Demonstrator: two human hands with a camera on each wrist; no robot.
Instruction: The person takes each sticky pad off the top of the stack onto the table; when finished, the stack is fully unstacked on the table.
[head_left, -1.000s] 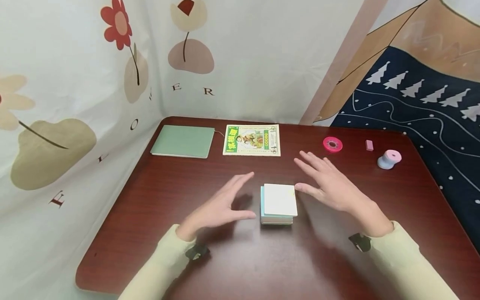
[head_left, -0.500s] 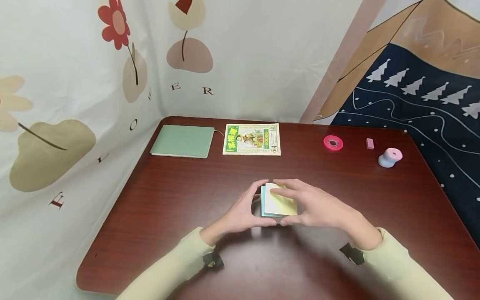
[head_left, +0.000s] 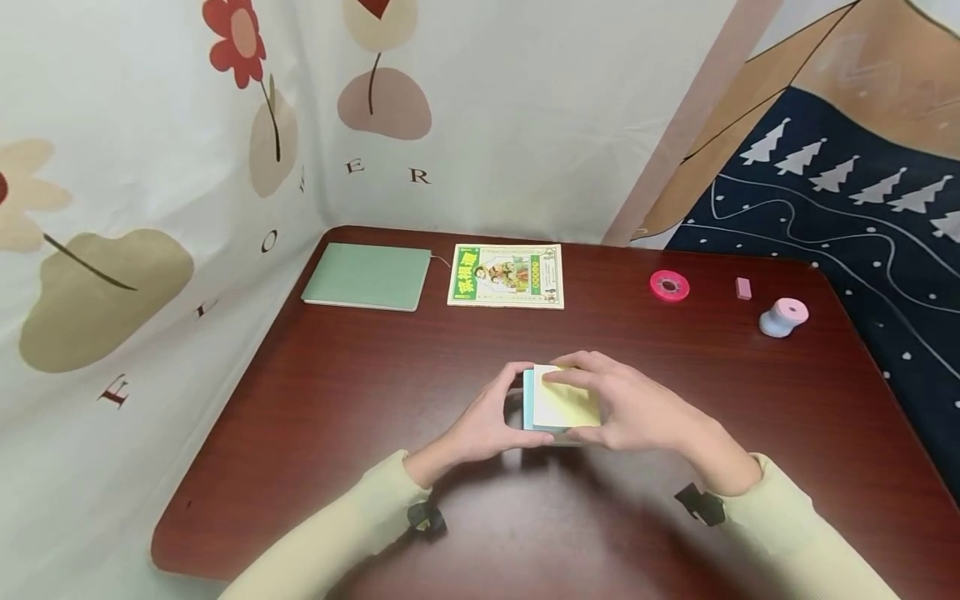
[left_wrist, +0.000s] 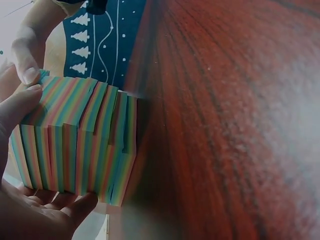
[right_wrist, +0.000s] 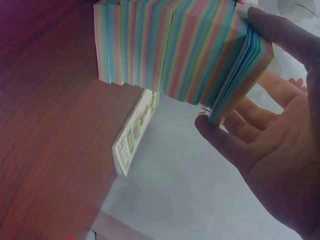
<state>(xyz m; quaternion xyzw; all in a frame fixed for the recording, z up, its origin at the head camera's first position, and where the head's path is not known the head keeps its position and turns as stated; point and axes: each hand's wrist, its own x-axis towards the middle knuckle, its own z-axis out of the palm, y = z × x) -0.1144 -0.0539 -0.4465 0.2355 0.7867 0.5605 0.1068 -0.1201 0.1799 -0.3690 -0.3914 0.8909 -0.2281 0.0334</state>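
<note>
Paper pads with striped edges make a tall, uneven stack that stands on the table, mid-scene and toward the near side. The left hand is clamped on its upper part from the left, thumb on the near side, fingers round the far side. From the right, the right hand pinches the top pad, which tilts a little away from the pads below. The two thumbs are just beside each other. At the far left lies a green notebook, with a booklet near its right edge. Toward the far right are a pink disc, a pink block and an upright spool.
</note>
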